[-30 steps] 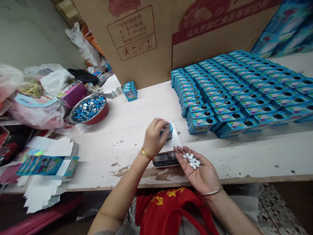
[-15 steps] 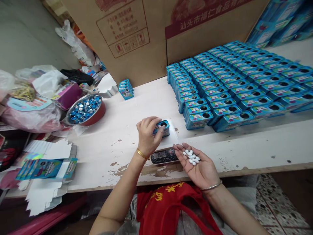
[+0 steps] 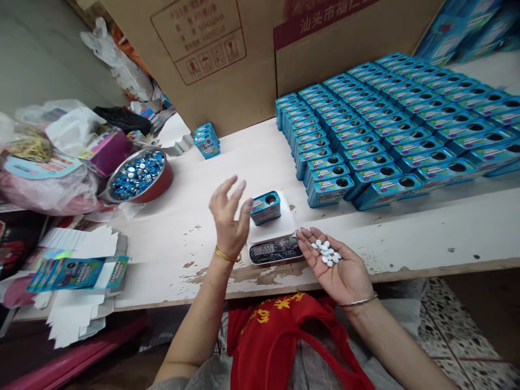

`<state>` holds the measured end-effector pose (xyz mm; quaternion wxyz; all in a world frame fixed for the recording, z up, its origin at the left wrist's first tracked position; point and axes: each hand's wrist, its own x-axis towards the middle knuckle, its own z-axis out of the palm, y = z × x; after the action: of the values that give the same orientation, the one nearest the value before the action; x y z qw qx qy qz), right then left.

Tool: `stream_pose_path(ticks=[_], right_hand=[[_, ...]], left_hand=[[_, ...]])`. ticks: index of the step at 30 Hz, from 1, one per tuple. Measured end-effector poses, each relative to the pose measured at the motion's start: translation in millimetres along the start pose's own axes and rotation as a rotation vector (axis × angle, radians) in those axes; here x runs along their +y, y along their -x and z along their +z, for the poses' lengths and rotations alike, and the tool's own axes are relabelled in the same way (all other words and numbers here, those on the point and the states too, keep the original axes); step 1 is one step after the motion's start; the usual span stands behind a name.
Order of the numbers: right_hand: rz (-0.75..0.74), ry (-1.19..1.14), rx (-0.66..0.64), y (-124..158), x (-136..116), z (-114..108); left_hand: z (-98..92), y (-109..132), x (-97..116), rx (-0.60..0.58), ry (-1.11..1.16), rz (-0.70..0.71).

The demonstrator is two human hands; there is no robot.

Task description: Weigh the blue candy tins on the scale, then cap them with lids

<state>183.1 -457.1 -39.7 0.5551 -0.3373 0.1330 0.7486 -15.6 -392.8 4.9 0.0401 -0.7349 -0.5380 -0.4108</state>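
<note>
A small blue tin [image 3: 266, 207] with a round hole in its top stands on the white pan of a digital scale [image 3: 275, 242] at the table's front edge. My left hand [image 3: 228, 215] hovers just left of the tin, fingers spread and lifted, holding nothing. My right hand [image 3: 337, 265] lies palm up to the right of the scale, cupped under several white oval candies [image 3: 326, 253].
Rows of several identical blue tins [image 3: 390, 135] fill the right half of the white table [image 3: 195, 227]. A red bowl of blue caps [image 3: 139, 176] sits at the left, past it plastic bags and flat cartons [image 3: 77, 273]. A large cardboard box [image 3: 252, 49] stands behind.
My left hand has let go of the tin on the scale and lifted away to the left with fingers spreading. My right hand stays cupped with the candies.
</note>
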Motion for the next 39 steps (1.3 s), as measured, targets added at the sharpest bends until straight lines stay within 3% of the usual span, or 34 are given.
stream_pose_path(ticks=[4, 8, 24, 26, 30, 32, 35, 39], right_hand=[[-0.019, 0.017, -0.023, -1.8, -3.3, -6.8], [-0.041, 0.022, -0.030, -2.7, -6.2, -9.2], [-0.019, 0.025, 0.024, 2.4, 1.8, 0.1], [0.010, 0.028, 0.005, 2.2, 5.5, 6.3], [0.062, 0.013, -0.078, 1.7, 16.2, 20.5], [0.063, -0.007, -0.090, 1.3, 21.5, 25.6], [0.064, -0.013, -0.067, 0.9, 26.3, 29.4], [0.092, -0.032, -0.046, 0.4, 26.1, 30.5]], left_hand=[[-24.5, 0.2, -10.9, 0.147, 0.013, -0.120], [-35.3, 5.2, -22.0, 0.219, 0.002, -0.171], [-20.8, 14.7, -14.7, 0.109, 0.056, -0.147], [-15.6, 18.3, -1.7, 0.027, 0.089, -0.062], [-0.5, 28.8, 34.7, -0.389, 0.157, 0.211], [8.1, 33.4, 48.8, -0.534, 0.128, 0.234], [18.0, 37.2, 57.8, -0.599, 0.081, 0.177], [20.1, 35.2, 55.8, -0.616, 0.082, 0.201]])
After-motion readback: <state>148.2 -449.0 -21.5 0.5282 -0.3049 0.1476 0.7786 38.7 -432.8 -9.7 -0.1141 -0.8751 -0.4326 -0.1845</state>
